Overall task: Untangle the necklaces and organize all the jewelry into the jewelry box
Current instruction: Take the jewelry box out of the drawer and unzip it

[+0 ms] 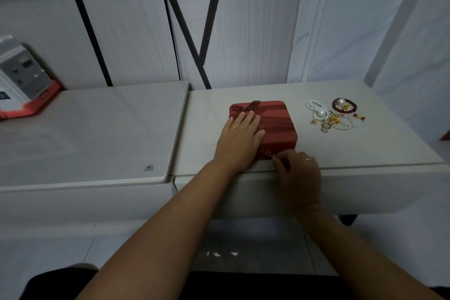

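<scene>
A closed red jewelry box (277,119) with a dark bow on its lid lies on the white table (365,148). My left hand (239,139) presses flat on the lid's left half, fingers straight. At the box's front edge my right hand (298,173) has its fingers curled, pinching the small gold zipper pull (269,153). To the right of the box lies a tangled pile of jewelry (334,115): white pearl strands, a dark red bead bracelet, gold pieces and a thin hoop.
A second white surface (97,134) adjoins on the left, with a grey and red device (24,78) at its far left corner. Black metal legs cross against the wall behind. The table's front edge runs just under my right hand.
</scene>
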{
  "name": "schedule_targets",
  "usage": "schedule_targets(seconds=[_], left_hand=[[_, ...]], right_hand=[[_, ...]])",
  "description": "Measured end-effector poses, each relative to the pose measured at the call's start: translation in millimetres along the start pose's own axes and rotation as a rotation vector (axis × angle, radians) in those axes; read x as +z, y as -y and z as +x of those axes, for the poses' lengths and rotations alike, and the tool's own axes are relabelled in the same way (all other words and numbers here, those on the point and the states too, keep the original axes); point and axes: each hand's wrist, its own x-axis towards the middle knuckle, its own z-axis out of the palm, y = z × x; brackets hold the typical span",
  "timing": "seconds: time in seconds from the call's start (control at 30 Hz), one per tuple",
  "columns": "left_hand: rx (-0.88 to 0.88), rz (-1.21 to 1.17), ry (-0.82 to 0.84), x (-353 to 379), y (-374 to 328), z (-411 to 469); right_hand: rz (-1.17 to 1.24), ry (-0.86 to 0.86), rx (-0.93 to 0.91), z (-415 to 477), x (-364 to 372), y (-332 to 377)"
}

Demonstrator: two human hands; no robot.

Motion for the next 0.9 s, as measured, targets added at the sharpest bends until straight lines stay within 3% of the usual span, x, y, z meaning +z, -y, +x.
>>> schedule_targets(seconds=[0.23, 0.37, 0.9], left_hand=[[-0.002, 0.009, -0.022, 0.5, 0.4, -1.5], [-0.005, 0.004, -0.030, -0.1, -1.0, -2.8], [0.008, -0.017, -0.054, 5.4, 2.9, -4.0]], right_hand=[[-0.047, 0.168, -0.011, 23.9, -33.3, -52.7], [0.042, 0.288, 0.000, 42.7, -33.9, -66.7], [0.221, 0.488, -0.097, 146.7, -5.0, -102.1]])
